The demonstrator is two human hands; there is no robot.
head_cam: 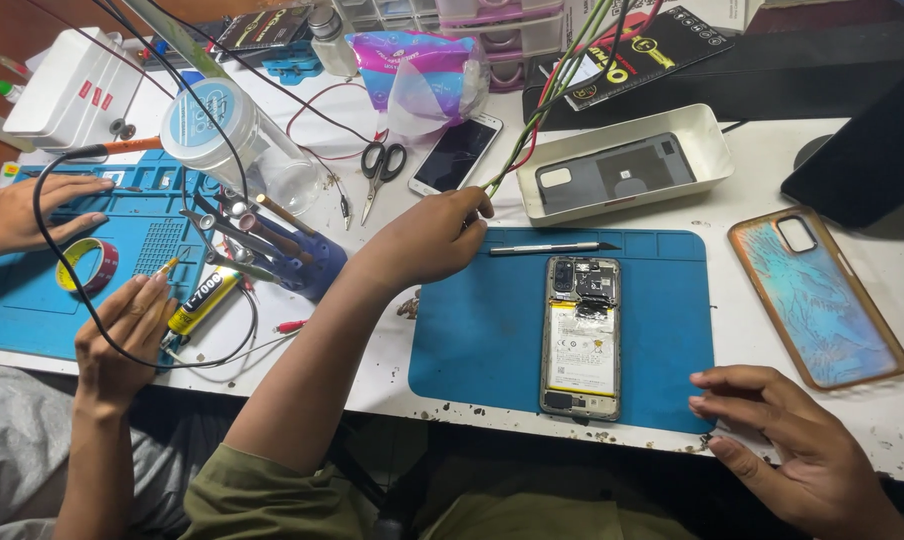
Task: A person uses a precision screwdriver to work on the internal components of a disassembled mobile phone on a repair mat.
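An opened phone (580, 335) lies back-up on a blue work mat (472, 340), its battery and circuit board showing. My left hand (432, 235) reaches over the mat's far left corner, fingers pinched on the ends of a bundle of thin green and red wires (547, 100) that runs down from the top of the view. My right hand (792, 435) rests at the table's near edge beside the mat's right corner, fingers apart and holding nothing. A slim metal tool (547, 248) lies on the mat just above the phone.
A white tray (707, 140) holds a grey back cover. An iridescent phone case (817, 300) lies right. A dark-screened phone (455, 153), scissors (382, 165) and a blue tool holder (297, 260) are behind. Another person's hands (122, 330) work at left by a glue tube (202, 305).
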